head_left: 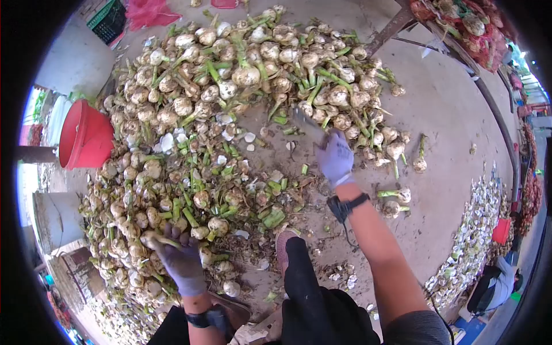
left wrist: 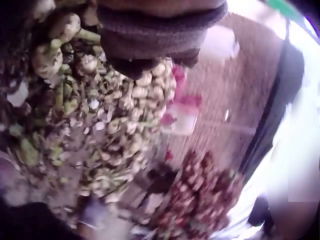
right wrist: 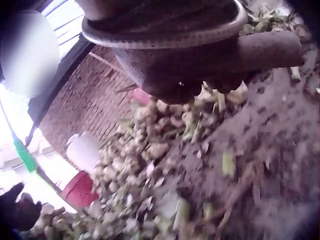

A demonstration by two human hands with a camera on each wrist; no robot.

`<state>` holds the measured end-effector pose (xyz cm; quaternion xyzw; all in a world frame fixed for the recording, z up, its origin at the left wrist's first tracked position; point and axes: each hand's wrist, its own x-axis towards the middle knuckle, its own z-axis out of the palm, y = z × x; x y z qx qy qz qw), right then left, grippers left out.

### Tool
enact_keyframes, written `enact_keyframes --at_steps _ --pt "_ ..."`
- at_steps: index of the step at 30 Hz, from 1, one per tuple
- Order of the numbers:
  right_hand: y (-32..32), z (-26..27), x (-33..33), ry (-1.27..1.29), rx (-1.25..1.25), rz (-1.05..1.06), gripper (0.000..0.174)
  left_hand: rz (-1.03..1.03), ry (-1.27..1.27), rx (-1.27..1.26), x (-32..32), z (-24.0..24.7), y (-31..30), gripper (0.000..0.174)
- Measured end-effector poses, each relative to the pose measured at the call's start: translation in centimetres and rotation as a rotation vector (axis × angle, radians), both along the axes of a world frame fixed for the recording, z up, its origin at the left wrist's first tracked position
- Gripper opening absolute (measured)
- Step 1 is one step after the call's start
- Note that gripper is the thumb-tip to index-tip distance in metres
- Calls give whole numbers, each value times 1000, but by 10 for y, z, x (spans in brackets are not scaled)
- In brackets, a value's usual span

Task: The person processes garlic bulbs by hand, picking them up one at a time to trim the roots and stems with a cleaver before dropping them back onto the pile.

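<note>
I see a pale garlic bulb (head_left: 148, 237), green stalk sideways, gripped in my left hand (head_left: 183, 261) at the pile's (head_left: 190, 103) near edge. My right hand (head_left: 335, 158) holds a grey blade (head_left: 306, 122) pointing into it.

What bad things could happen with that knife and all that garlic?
1. The right hand grips what looks like a knife. If it slips, it could cut the left hand, which holds a garlic and wears only a glove.
2. Cut stems litter the ground near the shoe, so the person might slip on them when getting up.
</note>
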<state>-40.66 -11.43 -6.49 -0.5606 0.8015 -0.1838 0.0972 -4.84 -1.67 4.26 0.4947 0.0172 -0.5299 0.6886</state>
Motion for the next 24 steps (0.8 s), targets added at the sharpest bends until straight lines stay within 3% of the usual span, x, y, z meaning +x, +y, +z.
enact_keyframes --at_steps 1,3,4,5,7,9,10,11,13,14,15,17,18,19,21,22,24 --pt "-14 -8 -6 4 -5 -4 35 28 109 95 0 7 0 50" --pt "-34 -30 -9 40 182 -44 35 -306 444 -42 7 -13 11 54" --pt "-38 -34 -9 35 206 -33 41 -300 439 -45 4 -25 14 54" --pt "-41 -21 -3 30 200 -22 41 -446 429 20 -9 -33 13 55" --pt "-34 24 18 -468 463 106 51 -684 394 148 -35 -45 8 58" --pt "33 35 54 -501 244 442 56 -848 360 250 -58 -50 1 62" --pt "53 39 66 -635 207 546 53 -939 481 254 -63 -57 -2 60" --pt "67 43 76 -770 168 646 50 -925 475 265 -61 -68 4 60" --pt "78 51 84 -773 116 652 48 -1294 -67 -136 -62 -87 11 54" --pt "82 54 84 -764 60 652 47 -1075 347 130 -71 -75 2 53" --pt "85 57 83 -763 61 646 47 -1079 350 133 -74 -75 3 53" --pt "87 59 79 -933 425 286 48 -1062 22 83 -78 -74 0 58" --pt "88 54 75 -929 541 248 46 -1026 -131 40 -82 -67 0 66" --pt "93 54 74 -931 545 246 46 -1027 -131 45 -80 -67 1 66" --pt "103 66 77 -567 231 601 39 -966 -95 -215 -77 -66 8 72" --pt "104 72 80 -410 183 695 36 -964 -93 -208 -74 -64 11 72" --pt "104 84 84 -355 227 703 37 -1068 -158 -179 -68 -50 13 75"
